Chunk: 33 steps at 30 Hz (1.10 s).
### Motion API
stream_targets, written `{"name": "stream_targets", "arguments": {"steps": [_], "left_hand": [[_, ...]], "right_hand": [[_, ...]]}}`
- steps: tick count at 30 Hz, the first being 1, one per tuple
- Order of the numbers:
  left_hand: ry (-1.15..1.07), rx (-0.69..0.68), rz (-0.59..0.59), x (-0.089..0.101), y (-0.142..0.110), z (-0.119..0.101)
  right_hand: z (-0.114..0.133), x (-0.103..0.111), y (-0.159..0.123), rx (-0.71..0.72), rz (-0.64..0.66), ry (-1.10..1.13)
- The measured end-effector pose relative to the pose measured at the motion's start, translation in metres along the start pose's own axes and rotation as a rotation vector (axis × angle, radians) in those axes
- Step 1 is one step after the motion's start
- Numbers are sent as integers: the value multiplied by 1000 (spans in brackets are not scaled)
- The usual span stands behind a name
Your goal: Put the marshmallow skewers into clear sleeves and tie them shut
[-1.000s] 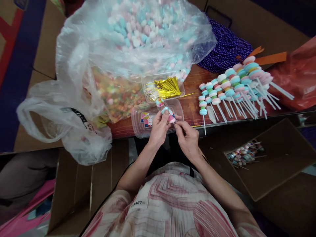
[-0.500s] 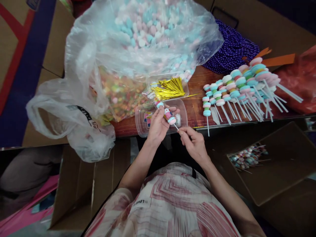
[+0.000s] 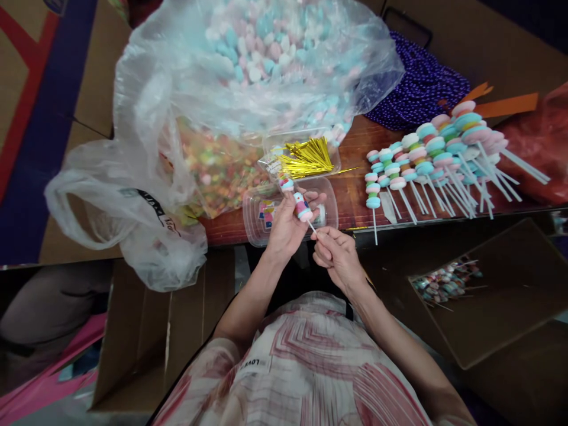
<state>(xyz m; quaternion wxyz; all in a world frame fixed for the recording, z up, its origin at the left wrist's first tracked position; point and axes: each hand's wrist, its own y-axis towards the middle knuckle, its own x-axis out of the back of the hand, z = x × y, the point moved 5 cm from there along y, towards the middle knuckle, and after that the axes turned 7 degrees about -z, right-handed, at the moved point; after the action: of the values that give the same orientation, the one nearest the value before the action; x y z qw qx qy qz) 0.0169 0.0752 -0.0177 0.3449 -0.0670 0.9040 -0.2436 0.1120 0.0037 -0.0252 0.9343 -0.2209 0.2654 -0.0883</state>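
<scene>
A marshmallow skewer (image 3: 303, 211) in pink, white and blue slants between my hands, with a colourful label on it. My left hand (image 3: 284, 232) is closed round its sweets, thumb on top and the other fingers partly behind. Lower down, my right hand (image 3: 338, 253) pinches the white stick near its end. Beneath my left hand sits a clear plastic tub (image 3: 254, 228) with small printed labels in it. Just behind, gold twist ties (image 3: 308, 158) fill another clear tray. Clear wrapping seems to show at the skewer's upper end, though its extent is hard to make out.
Several finished-looking marshmallow skewers (image 3: 417, 157) lie piled on the table's right side. Big clear bags of marshmallows (image 3: 266, 47) and of fruit-coloured sweets (image 3: 217, 168) stand behind. A purple dotted bundle (image 3: 417, 83) is at the back. An open carton (image 3: 497, 307) below right holds wrapped skewers.
My right hand has moved slightly left and turned, still pinching the stick. The skewer has shifted a little to the left and tilted with it; my left hand keeps its hold.
</scene>
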Motion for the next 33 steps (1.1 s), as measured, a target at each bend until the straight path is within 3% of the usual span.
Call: {"name": "stream_targets", "arguments": {"steps": [5,12,20,24,26,31,33], "left_hand": [[7,-24,7,-2,-1,2],[39,-45,94,-2,-3,9],[53,23,99,-11,-14,14],[58,47,66,-12,-22,23],[57,70,80,-12,-23,23],[73,53,106,-7,-16,9],[90,34,122,-7,-15,8]], "right_hand": [[1,11,-1,250,-95,-267],[21,3,-4,695,-167,-746],[25,-7,-5,1056,-284,-967],[29,-11,-1,1100,-358,-992],[35,-11,-2,1060,-331,-967],[38,-2,-9,677,-107,-824],[36,1,-12,577,-73,-720]]}}
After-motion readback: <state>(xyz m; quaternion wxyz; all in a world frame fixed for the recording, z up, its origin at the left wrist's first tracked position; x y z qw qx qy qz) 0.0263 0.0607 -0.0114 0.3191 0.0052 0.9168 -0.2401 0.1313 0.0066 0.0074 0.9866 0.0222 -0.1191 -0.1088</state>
